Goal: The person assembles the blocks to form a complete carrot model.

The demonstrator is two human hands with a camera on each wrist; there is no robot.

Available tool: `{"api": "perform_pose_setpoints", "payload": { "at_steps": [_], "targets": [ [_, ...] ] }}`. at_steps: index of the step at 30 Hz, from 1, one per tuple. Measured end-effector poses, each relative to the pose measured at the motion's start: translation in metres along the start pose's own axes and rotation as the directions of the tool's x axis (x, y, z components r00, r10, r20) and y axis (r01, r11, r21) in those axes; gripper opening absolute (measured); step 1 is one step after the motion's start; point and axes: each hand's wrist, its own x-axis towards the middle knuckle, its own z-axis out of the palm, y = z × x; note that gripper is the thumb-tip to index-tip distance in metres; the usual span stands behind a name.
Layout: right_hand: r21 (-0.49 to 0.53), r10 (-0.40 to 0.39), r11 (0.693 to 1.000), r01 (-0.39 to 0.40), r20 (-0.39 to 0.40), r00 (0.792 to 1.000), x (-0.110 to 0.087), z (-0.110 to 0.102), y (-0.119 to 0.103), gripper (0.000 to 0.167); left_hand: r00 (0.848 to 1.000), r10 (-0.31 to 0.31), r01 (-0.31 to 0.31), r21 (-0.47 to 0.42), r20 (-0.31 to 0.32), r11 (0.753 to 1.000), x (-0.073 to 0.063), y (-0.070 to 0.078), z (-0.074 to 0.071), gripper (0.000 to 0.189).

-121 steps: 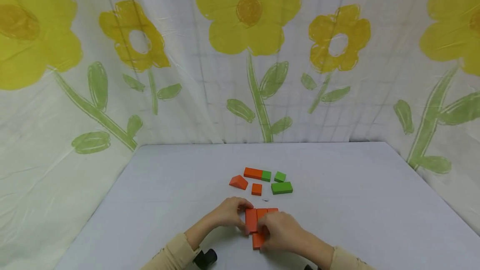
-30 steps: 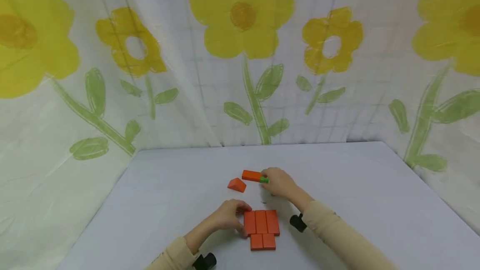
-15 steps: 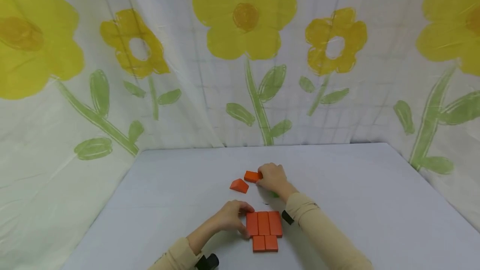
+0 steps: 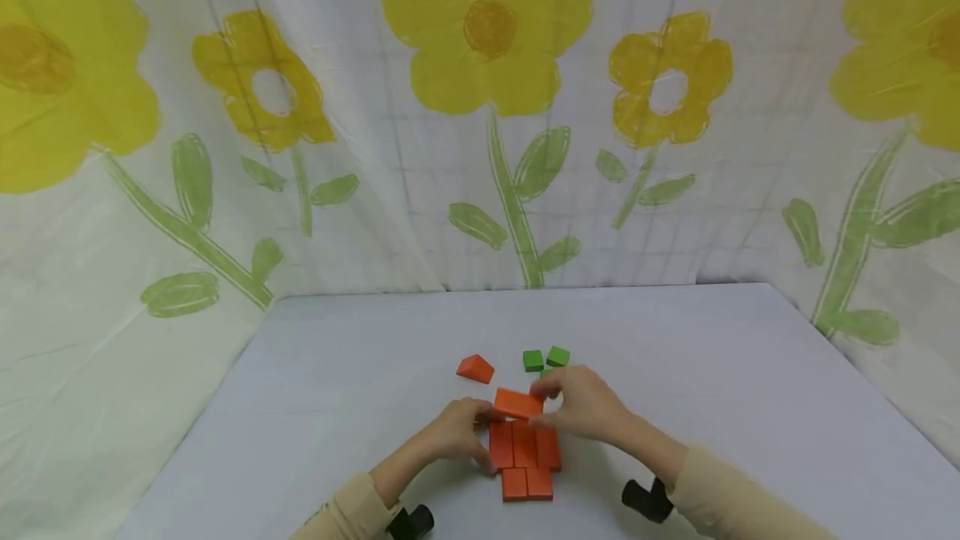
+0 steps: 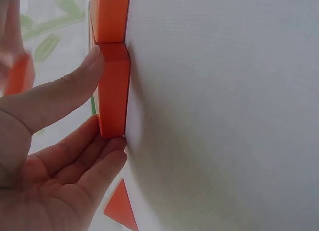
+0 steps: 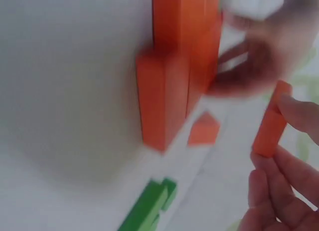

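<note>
In the head view, my left hand (image 4: 456,432) holds the left block (image 4: 500,445) of a flat arrangement of orange blocks. The left wrist view has my thumb at one end of that orange block (image 5: 113,101) and my fingertips at its other end. My right hand (image 4: 588,408) pinches a loose rectangular orange block (image 4: 516,403) by its right end, just above the arrangement's far edge. In the right wrist view, this held block (image 6: 270,126) sits between thumb and fingers, off the table. Three long blocks form the upper row, with two shorter blocks (image 4: 527,484) below.
Behind the arrangement lies an orange wedge-like block (image 4: 476,369). Two small green blocks (image 4: 532,361) stand to its right, and a longer green block (image 4: 547,372) is partly hidden by my right hand. A flower-printed curtain (image 4: 360,215) hangs behind the white table (image 4: 337,373).
My right hand took the long orange block from beside a small green one at the back and brought it toward the arrangement. Earlier it worked at the lower blocks. My left hand stayed in place.
</note>
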Motion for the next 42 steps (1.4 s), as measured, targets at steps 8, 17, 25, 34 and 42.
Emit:
{"api": "perform_pose_setpoints", "payload": {
  "at_steps": [8, 17, 25, 34, 42],
  "targets": [
    [0.040, -0.060, 0.998, 0.052, 0.231, 0.971, -0.057, 0.022, -0.017, 0.031, 1.000, -0.004, 0.004, 0.026, -0.008, 1.000, 0.001, 0.000, 0.000, 0.052],
    [0.005, -0.081, 0.997, 0.082, 0.260, 0.962, -0.067, 0.036, -0.011, 0.029, 1.000, 0.009, -0.009, 0.029, -0.006, 1.000, 0.002, -0.003, 0.000, 0.052],
    [-0.004, -0.103, 0.994, 0.107, 0.252, 0.962, -0.066, 0.039, -0.014, 0.021, 1.000, 0.013, -0.013, 0.026, -0.007, 1.000, 0.002, -0.003, 0.000, 0.052],
    [-0.017, -0.096, 0.995, 0.102, 0.220, 0.971, -0.065, 0.041, -0.014, 0.021, 1.000, 0.008, -0.008, 0.005, -0.006, 1.000, 0.001, -0.002, 0.000, 0.052],
    [-0.034, -0.107, 0.993, 0.115, 0.183, 0.977, -0.059, 0.037, -0.015, 0.018, 1.000, 0.012, -0.012, 0.010, -0.009, 1.000, 0.001, -0.003, 0.001, 0.053]
  ]
}}
